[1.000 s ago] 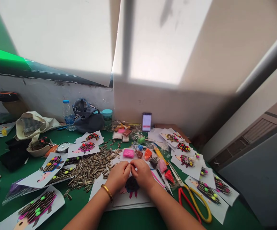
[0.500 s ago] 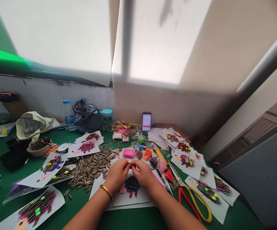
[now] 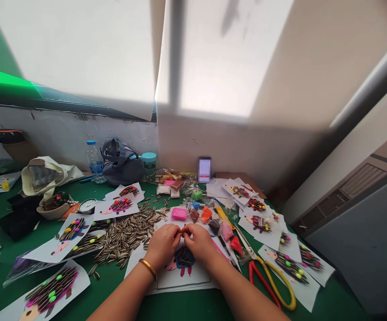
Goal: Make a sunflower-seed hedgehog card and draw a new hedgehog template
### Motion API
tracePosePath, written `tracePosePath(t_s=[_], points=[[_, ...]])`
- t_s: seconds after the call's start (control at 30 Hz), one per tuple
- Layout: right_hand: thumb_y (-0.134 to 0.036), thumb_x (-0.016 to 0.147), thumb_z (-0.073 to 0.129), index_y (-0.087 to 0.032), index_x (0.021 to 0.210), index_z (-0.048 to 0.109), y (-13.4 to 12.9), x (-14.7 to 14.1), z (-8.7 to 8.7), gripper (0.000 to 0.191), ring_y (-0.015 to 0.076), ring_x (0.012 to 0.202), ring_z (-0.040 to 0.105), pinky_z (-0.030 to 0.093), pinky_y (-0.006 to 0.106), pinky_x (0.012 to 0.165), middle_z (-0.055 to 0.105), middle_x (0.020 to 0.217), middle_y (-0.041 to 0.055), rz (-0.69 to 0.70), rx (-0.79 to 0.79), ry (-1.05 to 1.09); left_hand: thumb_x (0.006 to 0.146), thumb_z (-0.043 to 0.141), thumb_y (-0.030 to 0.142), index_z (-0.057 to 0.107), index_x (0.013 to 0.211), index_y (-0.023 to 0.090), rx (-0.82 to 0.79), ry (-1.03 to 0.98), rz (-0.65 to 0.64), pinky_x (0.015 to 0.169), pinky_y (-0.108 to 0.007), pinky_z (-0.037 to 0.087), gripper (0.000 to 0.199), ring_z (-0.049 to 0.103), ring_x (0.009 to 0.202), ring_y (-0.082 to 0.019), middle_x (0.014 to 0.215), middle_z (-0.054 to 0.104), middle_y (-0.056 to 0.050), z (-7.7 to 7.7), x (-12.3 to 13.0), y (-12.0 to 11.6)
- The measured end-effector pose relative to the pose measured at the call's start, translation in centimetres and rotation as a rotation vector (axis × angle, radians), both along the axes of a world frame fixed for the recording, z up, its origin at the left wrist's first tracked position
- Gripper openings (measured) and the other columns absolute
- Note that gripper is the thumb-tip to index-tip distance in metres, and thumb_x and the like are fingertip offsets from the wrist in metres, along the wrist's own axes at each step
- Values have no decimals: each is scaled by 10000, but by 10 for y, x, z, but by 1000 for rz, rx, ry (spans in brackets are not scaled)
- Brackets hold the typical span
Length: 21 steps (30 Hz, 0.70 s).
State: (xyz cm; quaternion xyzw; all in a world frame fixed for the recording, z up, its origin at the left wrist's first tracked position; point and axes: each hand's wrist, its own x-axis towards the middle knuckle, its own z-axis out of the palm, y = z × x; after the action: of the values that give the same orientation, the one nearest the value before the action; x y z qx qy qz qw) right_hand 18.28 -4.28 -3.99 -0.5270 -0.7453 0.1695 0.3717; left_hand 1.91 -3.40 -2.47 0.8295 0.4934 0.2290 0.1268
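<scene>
Both hands meet above a paper hedgehog picture. My left hand [image 3: 164,243], with a gold bangle at the wrist, has thumb and fingers pinched together. My right hand [image 3: 198,243] pinches against it, fingertips touching. Between them shows a tiny bit of red clay [image 3: 182,233], mostly hidden by the fingers. Below lies the hedgehog picture [image 3: 184,257], with a blue-edged body, dark seeds pressed on it, a pink face and magenta feet. A heap of striped sunflower seeds [image 3: 126,234] spreads left of my hands. A pink clay block [image 3: 179,214] lies just beyond them.
Scissors with yellow and red handles [image 3: 273,278] lie right of my forearm. Wrapped orange clay [image 3: 207,215] and pens [image 3: 228,252] sit nearer. Finished hedgehog cards [image 3: 263,229] fan out on both sides. A phone [image 3: 204,170], a water bottle [image 3: 96,165] and a blue bag [image 3: 121,167] stand behind.
My hands stay pinched together in nearly the same place, with only a slight shift of the fingers. The red bit between the fingertips shows a little more now.
</scene>
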Motion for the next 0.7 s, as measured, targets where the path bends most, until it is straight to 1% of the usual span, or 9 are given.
tracePosePath(t_s=[0.2,0.3,0.4,0.5,0.7], points=[[-104,790,597,-218,930,680,-2,0,6,199,185,855,621,449,283,772,702,890,19,13,51,-21,906,443,220,623,895,211,-19,-7,1,725,-309,406,181,611,818,-212,876,687,-61,-1,0,-1],[-148,808,622,-221,909,673,-3,0,9,135,175,829,617,441,276,748,696,865,8,21,64,-37,890,453,199,615,871,213,-27,-3,4,711,-302,407,163,613,794,-208,848,683,-53,-2,0,-1],[-176,828,622,-225,882,667,-4,0,10,85,169,788,618,431,267,710,692,826,0,20,61,-53,862,483,175,612,853,210,-25,0,-9,735,-302,415,134,611,822,-212,854,679,-54,-2,0,-1],[-177,840,611,-232,887,661,-5,1,10,88,168,767,625,424,261,690,697,813,-4,17,47,-67,850,496,159,623,869,209,-17,3,-27,769,-312,421,138,607,859,-219,880,679,-61,-2,1,0],[-157,851,579,-242,906,663,-3,3,6,132,178,780,639,409,252,680,707,818,2,-3,24,-91,875,489,169,648,936,197,11,-5,-31,799,-341,438,173,610,886,-232,921,685,-78,-2,1,-3]])
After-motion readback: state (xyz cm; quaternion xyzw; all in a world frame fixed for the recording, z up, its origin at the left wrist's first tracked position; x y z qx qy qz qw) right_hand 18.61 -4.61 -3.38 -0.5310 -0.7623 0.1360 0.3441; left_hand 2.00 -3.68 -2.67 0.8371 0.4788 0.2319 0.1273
